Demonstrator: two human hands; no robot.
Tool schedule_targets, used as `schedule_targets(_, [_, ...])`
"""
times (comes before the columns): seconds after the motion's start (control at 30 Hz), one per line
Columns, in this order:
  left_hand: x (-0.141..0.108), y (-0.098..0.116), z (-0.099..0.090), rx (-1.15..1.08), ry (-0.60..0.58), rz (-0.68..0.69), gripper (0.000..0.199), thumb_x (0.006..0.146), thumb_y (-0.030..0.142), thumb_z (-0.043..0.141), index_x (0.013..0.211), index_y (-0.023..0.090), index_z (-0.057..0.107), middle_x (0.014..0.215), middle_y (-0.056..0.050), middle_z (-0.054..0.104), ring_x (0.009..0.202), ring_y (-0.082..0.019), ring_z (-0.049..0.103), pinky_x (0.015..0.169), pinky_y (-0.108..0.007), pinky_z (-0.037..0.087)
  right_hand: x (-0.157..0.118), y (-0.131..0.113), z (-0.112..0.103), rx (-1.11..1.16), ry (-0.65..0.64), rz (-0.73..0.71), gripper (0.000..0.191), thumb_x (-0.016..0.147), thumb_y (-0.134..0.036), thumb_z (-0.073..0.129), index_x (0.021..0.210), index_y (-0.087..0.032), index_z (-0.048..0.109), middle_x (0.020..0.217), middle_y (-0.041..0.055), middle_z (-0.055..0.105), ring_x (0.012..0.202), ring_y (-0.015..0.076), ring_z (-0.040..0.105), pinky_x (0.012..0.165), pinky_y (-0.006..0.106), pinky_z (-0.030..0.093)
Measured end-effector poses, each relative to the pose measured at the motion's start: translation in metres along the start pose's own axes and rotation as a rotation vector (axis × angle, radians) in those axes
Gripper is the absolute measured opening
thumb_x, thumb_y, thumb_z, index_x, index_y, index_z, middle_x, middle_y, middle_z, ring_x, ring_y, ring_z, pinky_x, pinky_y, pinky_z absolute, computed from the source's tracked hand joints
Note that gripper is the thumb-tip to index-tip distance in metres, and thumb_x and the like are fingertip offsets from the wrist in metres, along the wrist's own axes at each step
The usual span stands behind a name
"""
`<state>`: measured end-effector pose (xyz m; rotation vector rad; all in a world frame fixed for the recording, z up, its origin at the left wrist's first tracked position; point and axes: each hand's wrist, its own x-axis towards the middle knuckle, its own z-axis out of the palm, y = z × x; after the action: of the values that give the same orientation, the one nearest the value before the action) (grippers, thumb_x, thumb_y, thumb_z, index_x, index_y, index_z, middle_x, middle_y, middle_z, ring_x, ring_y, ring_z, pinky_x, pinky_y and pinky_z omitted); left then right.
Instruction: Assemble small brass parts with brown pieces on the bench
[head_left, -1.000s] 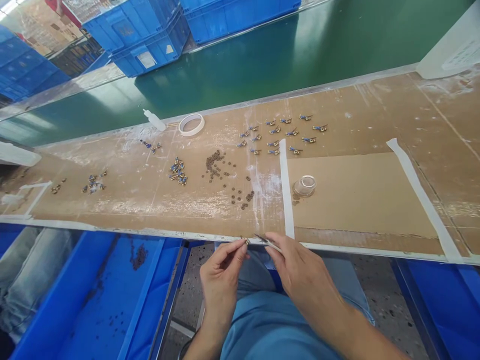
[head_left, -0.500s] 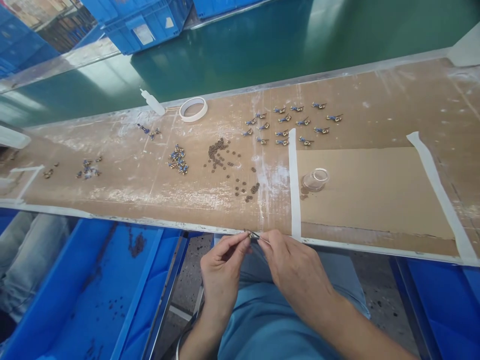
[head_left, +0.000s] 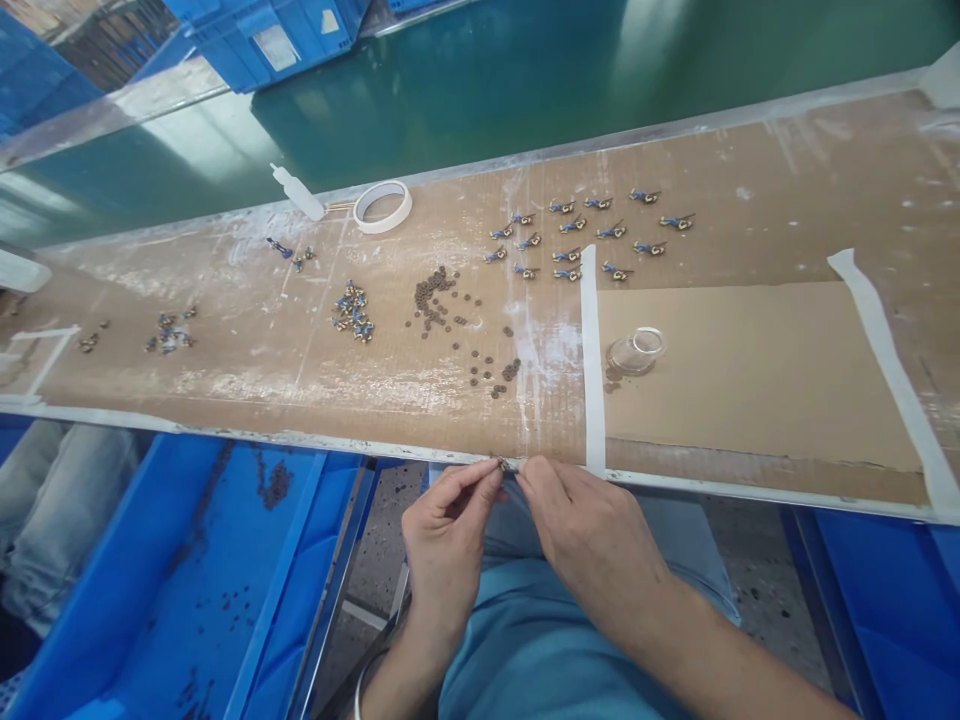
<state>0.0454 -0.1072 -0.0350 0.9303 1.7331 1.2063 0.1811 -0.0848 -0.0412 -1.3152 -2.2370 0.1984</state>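
Note:
My left hand (head_left: 446, 535) and my right hand (head_left: 589, 535) meet at the near edge of the cardboard-covered bench (head_left: 300, 390), fingertips pinched together on a tiny brown and blue part (head_left: 504, 466). My right hand also holds thin tweezers, mostly hidden by its fingers. Loose dark rings (head_left: 439, 298) lie scattered beyond my hands. Further back, small blue parts (head_left: 577, 235) sit in neat rows.
A tape roll (head_left: 382, 206) and a small white bottle (head_left: 298, 193) lie at the bench's far edge. A clear round dish (head_left: 636, 350) sits on a cardboard sheet (head_left: 757, 370). Blue bins (head_left: 172, 580) stand below left and right. A green belt (head_left: 525, 90) runs behind.
My two hands have come closer together and the tweezers' tip has closed onto the part between my fingertips. The view has tilted down slightly.

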Motion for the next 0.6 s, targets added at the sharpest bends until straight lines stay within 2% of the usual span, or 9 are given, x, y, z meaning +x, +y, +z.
schedule_targets(0.2, [-0.001, 0.000, 0.001, -0.025, 0.017, -0.040, 0.011, 0.074, 0.024, 0.079, 0.085, 0.021, 0.081, 0.076, -0.002, 0.077, 0.068, -0.015, 0.070, 0.069, -0.024, 0.058, 0.001, -0.001, 0.000, -0.018, -0.028, 0.009, 0.020, 0.094, -0.009, 0.041, 0.079, -0.021, 0.046, 0.061, -0.0035, 0.052, 0.053, 0.0116, 0.053, 0.051, 0.026, 0.030])
schedule_targets(0.33, [-0.002, -0.003, -0.001, -0.175, 0.034, -0.172, 0.015, 0.069, 0.024, 0.083, 0.083, 0.019, 0.080, 0.077, -0.002, 0.077, 0.065, -0.013, 0.070, 0.069, -0.023, 0.058, -0.003, 0.006, -0.001, -0.003, -0.015, 0.043, 0.021, 0.098, -0.017, 0.042, 0.078, -0.020, 0.047, 0.058, -0.0038, 0.053, 0.051, 0.0117, 0.055, 0.049, 0.026, 0.030])
schedule_targets(0.47, [-0.003, -0.004, -0.006, -0.314, 0.063, -0.240, 0.021, 0.064, 0.024, 0.087, 0.081, 0.017, 0.079, 0.074, -0.003, 0.077, 0.063, -0.012, 0.070, 0.067, -0.021, 0.058, -0.011, 0.017, -0.014, 0.063, 0.006, 0.089, 0.023, 0.101, -0.022, 0.038, 0.082, -0.020, 0.051, 0.062, -0.0039, 0.060, 0.051, 0.0100, 0.058, 0.049, 0.024, 0.034])
schedule_targets(0.6, [-0.001, 0.003, -0.007, -0.338, 0.053, -0.222, 0.021, 0.063, 0.025, 0.088, 0.079, 0.016, 0.078, 0.073, -0.004, 0.077, 0.064, -0.012, 0.070, 0.068, -0.021, 0.058, -0.029, 0.034, -0.035, 0.245, 0.028, 0.196, 0.019, 0.100, -0.030, 0.043, 0.091, -0.024, 0.059, 0.072, -0.0055, 0.068, 0.058, 0.0087, 0.064, 0.052, 0.020, 0.042])
